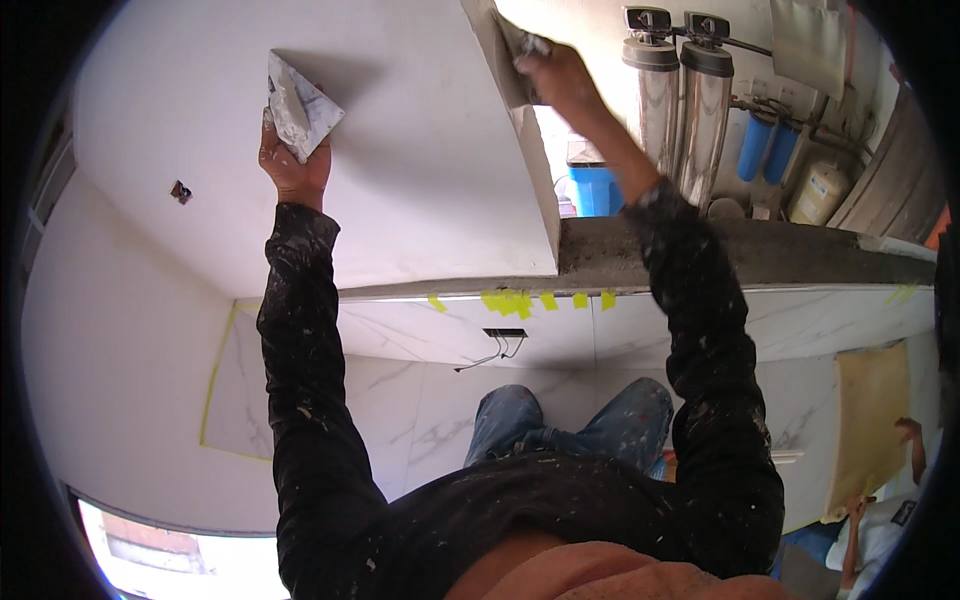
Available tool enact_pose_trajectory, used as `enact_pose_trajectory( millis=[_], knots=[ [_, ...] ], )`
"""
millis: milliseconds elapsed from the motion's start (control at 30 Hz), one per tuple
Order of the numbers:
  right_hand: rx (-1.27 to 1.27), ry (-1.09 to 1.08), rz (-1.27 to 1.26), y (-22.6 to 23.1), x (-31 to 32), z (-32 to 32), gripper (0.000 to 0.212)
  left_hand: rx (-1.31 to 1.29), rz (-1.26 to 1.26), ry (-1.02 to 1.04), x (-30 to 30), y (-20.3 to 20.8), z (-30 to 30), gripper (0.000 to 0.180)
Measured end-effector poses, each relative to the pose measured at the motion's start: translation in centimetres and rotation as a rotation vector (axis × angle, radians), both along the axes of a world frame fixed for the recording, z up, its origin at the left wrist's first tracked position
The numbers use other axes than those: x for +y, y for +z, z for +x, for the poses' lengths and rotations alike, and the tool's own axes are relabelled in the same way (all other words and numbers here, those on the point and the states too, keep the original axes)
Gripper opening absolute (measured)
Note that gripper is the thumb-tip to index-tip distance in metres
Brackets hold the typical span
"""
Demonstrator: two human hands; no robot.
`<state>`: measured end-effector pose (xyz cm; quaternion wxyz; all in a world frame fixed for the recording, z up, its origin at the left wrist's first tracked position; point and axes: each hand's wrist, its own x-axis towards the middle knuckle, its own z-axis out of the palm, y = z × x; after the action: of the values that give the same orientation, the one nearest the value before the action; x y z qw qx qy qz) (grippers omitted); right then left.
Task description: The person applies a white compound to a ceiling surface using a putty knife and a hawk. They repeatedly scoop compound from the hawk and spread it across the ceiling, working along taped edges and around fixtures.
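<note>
My left hand (pixel 297 172) is closed on a marbled piece of tile (pixel 317 112), held up near the white wall. A thick smear of white plaster (pixel 290 115) lies on it. My raised right hand (pixel 565 85) grips a wide putty knife (pixel 513 62), its grey blade along the narrow side of the wall's upright edge (pixel 535 160). Fingers partly hide its handle, and the hand is slightly blurred. White specks dot both dark sleeves.
Past the wall's edge stand metal filter tanks (pixel 657 120), blue filter housings (pixel 757 145) and a blue container (pixel 596 190). A rough grey ledge (pixel 620 248) runs below. Wires hang from a wall box (pixel 504 333) under yellow tape (pixel 508 303). At right, another person's hand (pixel 912 432) touches a tan sheet (pixel 868 420).
</note>
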<state>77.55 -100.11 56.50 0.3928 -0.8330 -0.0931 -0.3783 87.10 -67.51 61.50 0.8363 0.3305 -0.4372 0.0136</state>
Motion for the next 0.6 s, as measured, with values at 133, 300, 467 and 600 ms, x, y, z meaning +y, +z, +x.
enact_pose_trajectory(
  millis=[133,300,467,600],
  knots=[
    [-0.552,0.103,0.023,-7.1,3.6,-4.8,0.038,0.004,-0.013,0.009,-0.6,-0.2,-0.2,0.045],
    [-0.196,0.159,0.265,-7.8,2.2,-6.8,0.039,0.008,-0.003,-0.053,1.1,-0.1,0.1,0.045],
    [-0.528,0.02,0.116,1.0,2.3,-3.9,0.036,-0.036,-0.03,-0.155,0.8,0.2,0.8,0.045],
    [-0.523,0.034,-0.036,-1.4,5.5,-5.5,0.043,0.105,-0.03,0.191,-0.7,0.1,-1.0,0.046]
  ],
)
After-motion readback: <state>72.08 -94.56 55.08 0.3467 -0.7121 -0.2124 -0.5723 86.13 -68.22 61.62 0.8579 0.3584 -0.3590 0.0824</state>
